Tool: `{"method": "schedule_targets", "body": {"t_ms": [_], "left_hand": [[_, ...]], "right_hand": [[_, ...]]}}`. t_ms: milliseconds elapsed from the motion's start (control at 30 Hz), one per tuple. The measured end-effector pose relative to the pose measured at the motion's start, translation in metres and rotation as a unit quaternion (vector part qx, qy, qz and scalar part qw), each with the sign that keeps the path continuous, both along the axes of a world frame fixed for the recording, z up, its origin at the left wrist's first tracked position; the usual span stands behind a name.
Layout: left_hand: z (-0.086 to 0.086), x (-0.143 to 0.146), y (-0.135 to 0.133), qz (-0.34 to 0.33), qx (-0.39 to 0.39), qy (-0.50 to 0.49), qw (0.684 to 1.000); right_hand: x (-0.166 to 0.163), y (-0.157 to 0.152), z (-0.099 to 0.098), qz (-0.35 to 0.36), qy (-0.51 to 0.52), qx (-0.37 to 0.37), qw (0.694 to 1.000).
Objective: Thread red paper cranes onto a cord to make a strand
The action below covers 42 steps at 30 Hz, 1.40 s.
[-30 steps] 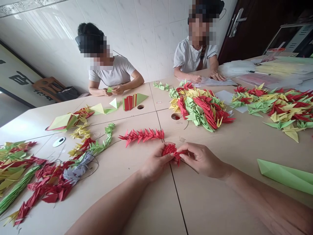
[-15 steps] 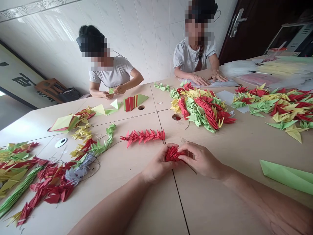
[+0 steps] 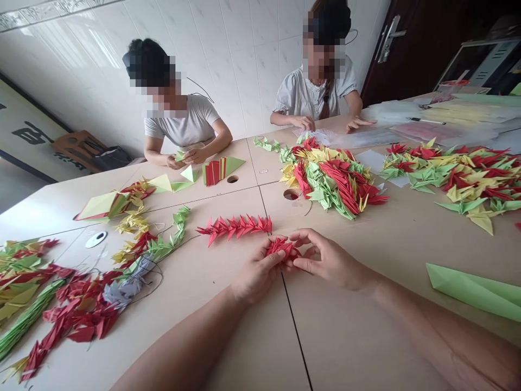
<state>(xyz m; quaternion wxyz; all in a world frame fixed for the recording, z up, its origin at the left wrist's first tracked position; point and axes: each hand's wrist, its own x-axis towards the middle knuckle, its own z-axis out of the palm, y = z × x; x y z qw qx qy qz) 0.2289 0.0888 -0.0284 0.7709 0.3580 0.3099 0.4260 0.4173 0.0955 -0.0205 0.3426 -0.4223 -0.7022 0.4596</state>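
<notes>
My left hand (image 3: 253,274) is wrapped round a bunch of red folded paper cranes (image 3: 281,247), with the thumb lying across the front of it. The lower part of the bunch is hidden in the palm. At its right side is my right hand (image 3: 336,262), thumb and forefinger apart beside the red paper tips. Whether its inner fingers touch the bunch I cannot tell. Just beyond my left hand, a string of red paper cranes (image 3: 235,227) lies on the table.
Mixed crane strings lie in a heap (image 3: 331,176), a right-hand pile (image 3: 468,176) and a left-hand pile (image 3: 77,304). A green folded sheet (image 3: 472,290) is near my right forearm. Two people sit across the table (image 3: 244,336); one holds green paper, the other has hands by plastic sheets.
My left thumb has come over the front of the red bunch. My right fingers have gone from pinching at it to spread apart. The person at the back right has lifted and shifted a hand.
</notes>
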Motion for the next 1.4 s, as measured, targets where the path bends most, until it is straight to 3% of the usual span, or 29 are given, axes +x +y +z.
{"method": "schedule_targets", "body": {"t_ms": [100, 300, 667, 833, 1000, 1133, 1233, 1400], "left_hand": [[0.003, 0.0, 0.0, -0.001, -0.014, -0.01, 1.0], [0.005, 0.0, 0.0, 0.003, -0.03, -0.022, 0.999], [0.005, 0.001, 0.0, 0.0, -0.046, -0.022, 0.999], [0.002, 0.0, 0.0, 0.012, -0.039, -0.036, 0.999], [0.002, 0.002, 0.0, 0.031, -0.058, -0.04, 0.997], [0.003, 0.002, -0.001, 0.044, -0.069, -0.036, 0.996], [0.002, 0.002, -0.001, 0.049, -0.074, -0.032, 0.996], [0.001, 0.002, -0.001, 0.055, -0.06, -0.018, 0.997]], "right_hand": [[-0.002, -0.001, 0.002, 0.041, 0.026, -0.043, 0.998], [-0.005, -0.002, 0.002, 0.037, 0.036, -0.066, 0.996], [-0.004, 0.002, -0.011, 0.011, 0.045, -0.046, 0.998], [-0.005, 0.0, -0.004, -0.043, -0.039, 0.081, 0.995], [-0.004, -0.003, -0.001, -0.069, -0.085, 0.272, 0.956], [-0.003, -0.001, -0.002, -0.061, -0.095, 0.331, 0.937], [-0.003, -0.002, 0.0, -0.063, -0.098, 0.32, 0.94], [-0.004, -0.006, 0.005, -0.063, -0.06, 0.218, 0.972]]}}
